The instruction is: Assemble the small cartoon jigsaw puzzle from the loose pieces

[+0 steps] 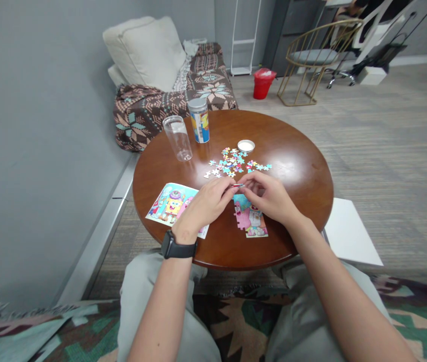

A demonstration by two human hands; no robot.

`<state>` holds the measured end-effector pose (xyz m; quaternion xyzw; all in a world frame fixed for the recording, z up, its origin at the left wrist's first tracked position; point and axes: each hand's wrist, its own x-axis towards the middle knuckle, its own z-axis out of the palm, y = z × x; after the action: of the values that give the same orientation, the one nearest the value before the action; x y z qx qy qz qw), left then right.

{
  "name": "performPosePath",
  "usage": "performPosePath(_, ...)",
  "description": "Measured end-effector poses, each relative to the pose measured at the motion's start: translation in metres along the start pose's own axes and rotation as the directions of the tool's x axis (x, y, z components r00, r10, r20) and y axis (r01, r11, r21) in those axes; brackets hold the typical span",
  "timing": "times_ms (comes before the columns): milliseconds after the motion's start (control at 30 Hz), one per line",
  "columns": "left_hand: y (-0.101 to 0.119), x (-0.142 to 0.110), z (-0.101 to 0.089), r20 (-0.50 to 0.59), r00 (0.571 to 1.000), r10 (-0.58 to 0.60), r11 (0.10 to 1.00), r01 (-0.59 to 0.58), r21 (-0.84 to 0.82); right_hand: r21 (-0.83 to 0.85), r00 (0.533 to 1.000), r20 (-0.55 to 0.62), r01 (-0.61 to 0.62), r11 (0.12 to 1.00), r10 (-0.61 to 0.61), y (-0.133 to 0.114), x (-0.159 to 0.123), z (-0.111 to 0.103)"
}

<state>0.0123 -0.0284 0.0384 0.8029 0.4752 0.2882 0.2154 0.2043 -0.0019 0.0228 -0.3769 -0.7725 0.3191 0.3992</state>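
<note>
Between the fingertips of both my hands is a small puzzle piece (pixel 238 185), seen nearly edge-on. My left hand (pixel 209 201), with a black watch on the wrist, pinches it from the left and covers part of the picture sheet (pixel 171 202). Pinching from the other side, my right hand (pixel 268 196) hovers over the partly joined puzzle (pixel 253 221), whose upper right it hides. Just beyond my fingers lies a heap of loose puzzle pieces (pixel 232 161) on the round wooden table (pixel 292 146).
Behind the heap rests a round metal lid (pixel 246 146). A clear plastic cup-like container (pixel 178 138) and a printed can with a silver lid (pixel 199 120) stand at the back left. Beyond are a covered sofa (pixel 209 75), a red bin (pixel 263 83) and a gold-framed chair (pixel 315 58).
</note>
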Motion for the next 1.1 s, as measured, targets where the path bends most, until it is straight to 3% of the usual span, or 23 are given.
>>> performPosePath(1100, 0.0019, -0.0006, -0.0011, -0.010, 1.000, -0.015, 1.000, 0.015, -0.017, 0.058, 0.998, 0.050, 0.038, 0.998, -0.041, -0.0043, -0.0023, -0.0015)
